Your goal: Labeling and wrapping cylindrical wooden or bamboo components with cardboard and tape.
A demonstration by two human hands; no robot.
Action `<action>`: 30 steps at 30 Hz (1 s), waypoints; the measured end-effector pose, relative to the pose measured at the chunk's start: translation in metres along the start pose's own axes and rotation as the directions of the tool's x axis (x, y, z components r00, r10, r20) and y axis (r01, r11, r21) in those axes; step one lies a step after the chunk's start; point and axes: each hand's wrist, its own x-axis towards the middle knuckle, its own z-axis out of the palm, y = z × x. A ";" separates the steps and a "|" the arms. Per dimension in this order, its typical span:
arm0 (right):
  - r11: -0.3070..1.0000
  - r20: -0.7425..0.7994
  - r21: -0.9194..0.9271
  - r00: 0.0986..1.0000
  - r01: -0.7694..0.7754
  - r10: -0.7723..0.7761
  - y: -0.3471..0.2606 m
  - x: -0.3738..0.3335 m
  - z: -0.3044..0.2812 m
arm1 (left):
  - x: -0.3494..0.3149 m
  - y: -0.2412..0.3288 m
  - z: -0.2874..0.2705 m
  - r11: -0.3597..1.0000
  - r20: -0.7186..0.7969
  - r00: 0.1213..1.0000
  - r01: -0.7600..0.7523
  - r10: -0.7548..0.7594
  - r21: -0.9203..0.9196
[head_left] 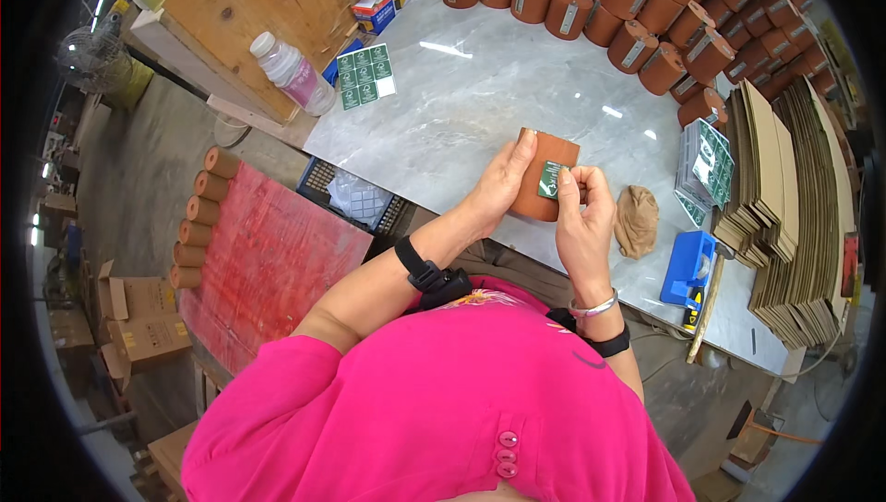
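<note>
Over the near part of the grey marbled table [434, 124], my left hand [499, 181] grips a reddish-brown cylinder [555, 149] by its left side, thumb near its upper end. A small green label [550, 179] lies against the cylinder's side. My right hand [587, 211] pinches the label's right edge between thumb and forefinger, touching the cylinder there. Just right of that hand sits a crumpled tan cloth [637, 221]. Farther right is a stack of green label sheets [709, 165]. Another label sheet [362, 77] lies at the table's far left, with one label gone.
Many brown cylinders [572, 11] are piled along the back and right. Flat cardboard pieces [812, 211] stand at right, near a blue tape dispenser [687, 267] and a wooden-handled hammer [709, 308]. A bottle [293, 73] stands far left; a red board [268, 267] holds several cylinders.
</note>
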 end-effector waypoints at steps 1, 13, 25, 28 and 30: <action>1.000 -0.005 -0.006 1.000 -0.007 0.007 0.001 0.000 0.001 | -0.001 0.000 0.000 1.000 0.003 1.000 0.003 -0.003 -0.002; 0.998 -0.049 -0.053 0.998 -0.029 0.026 0.004 -0.001 0.004 | -0.005 0.006 0.007 0.999 -0.043 0.999 0.016 -0.018 -0.040; 0.996 -0.075 -0.087 0.997 -0.020 0.013 0.005 0.001 0.009 | -0.007 0.006 0.007 0.998 -0.049 0.998 0.030 -0.033 -0.055; 0.996 -0.080 -0.090 0.997 -0.025 0.018 0.007 0.002 0.010 | -0.008 0.009 0.007 0.998 -0.039 0.998 0.038 -0.040 -0.047; 0.995 -0.091 -0.097 0.996 -0.020 0.012 0.005 0.002 0.011 | -0.009 0.014 0.010 0.998 -0.046 0.997 0.058 -0.059 -0.035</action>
